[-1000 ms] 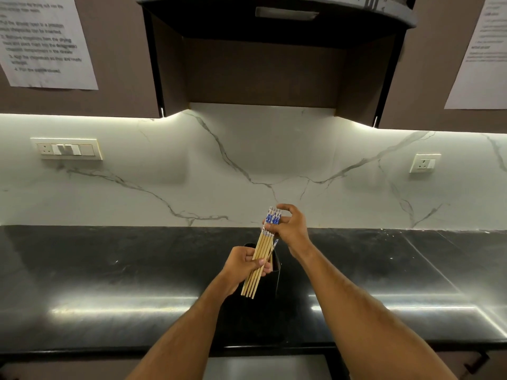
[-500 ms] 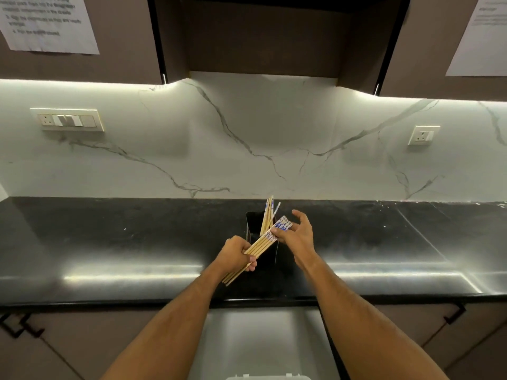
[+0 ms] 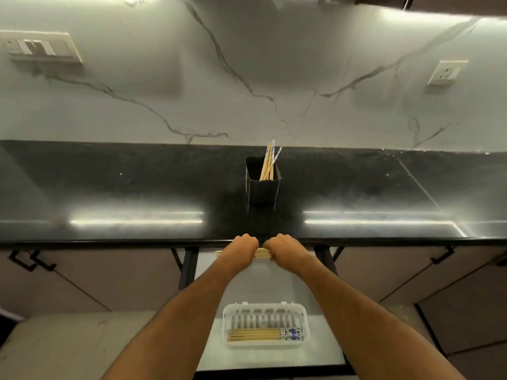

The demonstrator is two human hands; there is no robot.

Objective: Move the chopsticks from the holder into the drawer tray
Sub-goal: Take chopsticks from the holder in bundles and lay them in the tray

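Nearest, at the bottom of the view, a white plastic tray (image 3: 265, 324) with a slotted floor sits in the open drawer (image 3: 274, 357). A row of chopsticks (image 3: 264, 334) lies flat in it, side by side, along its near wall: pale bamboo shafts pointing left, with blue-and-white patterned ends to the right.

Above the drawer, both forearms reach forward and the two fists meet just under the edge of the counter. The left hand (image 3: 241, 249) and the right hand (image 3: 282, 249) are both curled tight around one bundle of chopsticks (image 3: 262, 253), held level between them. Only a short pale stretch of the bundle shows in the narrow gap between the fists, plus thin tips poking out past the left hand; the patterned ends are hidden.

Further off, on the glossy black counter (image 3: 137, 187), stands a black holder (image 3: 264, 191), open at the top. A few more chopsticks (image 3: 268, 164) stand in it, leaning against the right side, the same pale bamboo with blue-marked tops rising above the rim.

Behind it rises a white marble wall (image 3: 247, 78) with grey veins, a switch plate (image 3: 41, 48) at left and a socket (image 3: 447, 72) at right.
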